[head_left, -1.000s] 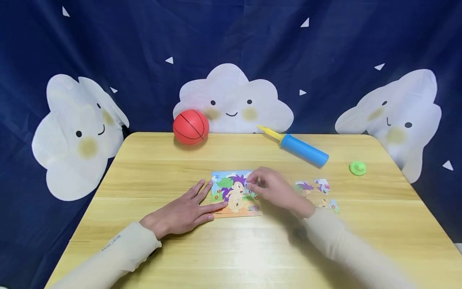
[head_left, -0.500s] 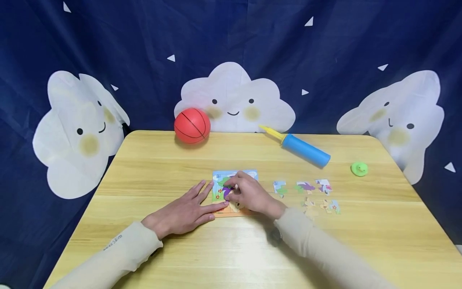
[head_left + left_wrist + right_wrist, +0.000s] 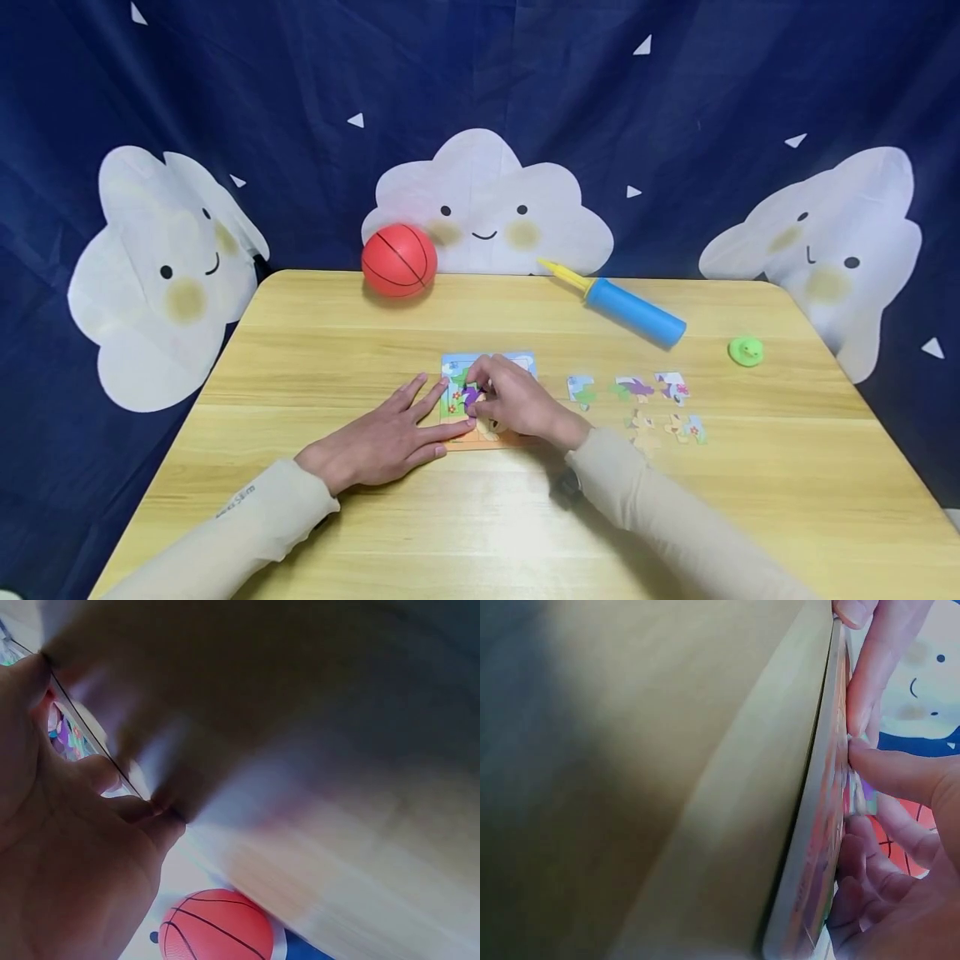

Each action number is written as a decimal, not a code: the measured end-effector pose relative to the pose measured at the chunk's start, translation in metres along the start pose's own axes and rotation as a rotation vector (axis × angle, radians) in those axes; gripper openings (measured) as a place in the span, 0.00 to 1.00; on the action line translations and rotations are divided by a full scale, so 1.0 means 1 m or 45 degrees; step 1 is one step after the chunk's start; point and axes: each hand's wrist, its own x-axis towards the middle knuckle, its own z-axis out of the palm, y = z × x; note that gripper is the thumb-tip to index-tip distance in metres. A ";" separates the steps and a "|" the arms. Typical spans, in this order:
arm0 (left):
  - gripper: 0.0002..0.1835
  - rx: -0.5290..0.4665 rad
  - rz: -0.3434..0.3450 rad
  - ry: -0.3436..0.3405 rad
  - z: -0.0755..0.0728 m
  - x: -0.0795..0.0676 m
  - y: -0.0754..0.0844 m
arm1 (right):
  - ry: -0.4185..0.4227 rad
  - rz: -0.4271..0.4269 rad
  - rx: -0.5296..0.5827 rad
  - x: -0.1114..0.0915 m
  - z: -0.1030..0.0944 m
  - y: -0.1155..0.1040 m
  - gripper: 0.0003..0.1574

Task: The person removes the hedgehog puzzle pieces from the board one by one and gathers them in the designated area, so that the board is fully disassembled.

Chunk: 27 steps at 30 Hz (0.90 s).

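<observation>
A jigsaw puzzle board (image 3: 491, 444) with a cartoon picture lies on the table in the head view. My left hand (image 3: 386, 437) lies with spread, straight fingers at the board's left side, fingertips on its edge. Over the middle of the board, my right hand (image 3: 517, 402) pinches a small purple and green jigsaw piece (image 3: 472, 395) between thumb and finger. The right wrist view shows that piece (image 3: 868, 796) standing up from the board's surface by the thumb. Part of the picture is hidden under the right hand.
Several loose jigsaw pieces (image 3: 637, 387) lie right of the board, one of them (image 3: 579, 390) nearest to it. Farther back are a red ball (image 3: 399, 260) and a blue hand pump (image 3: 636, 312) with a yellow nozzle. A green toy duck (image 3: 746, 352) sits at the right.
My right hand has moved left from the board's right side to its middle, uncovering a loose piece on the table. Since half a second ago it has barely shifted. The left hand stays put.
</observation>
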 end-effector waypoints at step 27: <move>0.27 -0.044 -0.007 -0.006 0.001 0.003 0.001 | 0.149 0.131 0.193 -0.085 -0.078 0.071 0.09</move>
